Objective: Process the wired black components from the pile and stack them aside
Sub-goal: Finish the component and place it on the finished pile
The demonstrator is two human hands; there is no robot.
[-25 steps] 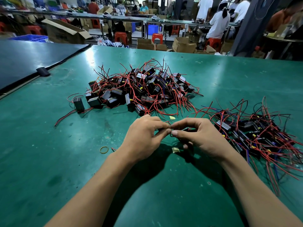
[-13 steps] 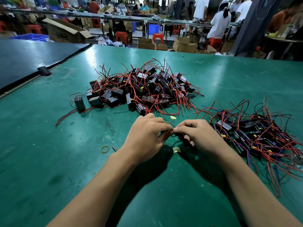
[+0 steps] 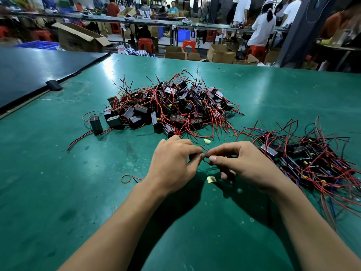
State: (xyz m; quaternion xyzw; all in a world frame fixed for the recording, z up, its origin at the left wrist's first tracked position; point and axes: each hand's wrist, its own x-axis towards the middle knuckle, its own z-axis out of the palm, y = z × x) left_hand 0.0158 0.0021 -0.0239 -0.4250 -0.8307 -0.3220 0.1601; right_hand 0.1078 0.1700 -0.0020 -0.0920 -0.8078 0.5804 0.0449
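A pile of black box components with red and black wires (image 3: 172, 108) lies on the green table (image 3: 58, 192) ahead of me. A second heap of the same wired components (image 3: 308, 161) spreads out at the right. Just in front of the pile, my left hand (image 3: 172, 165) and my right hand (image 3: 244, 163) meet fingertip to fingertip. Both pinch the thin wires (image 3: 205, 153) of one component, whose black body is mostly hidden under my fingers.
A yellow rubber band (image 3: 126, 178) lies left of my left wrist. Two small yellow tape scraps (image 3: 211, 179) lie near my hands. A dark panel (image 3: 29, 69) covers the table's far left. Beyond the far edge are cardboard boxes, red stools and people.
My hands have stayed together at the same spot, with only small finger movements on the wires. The view has shifted slightly.
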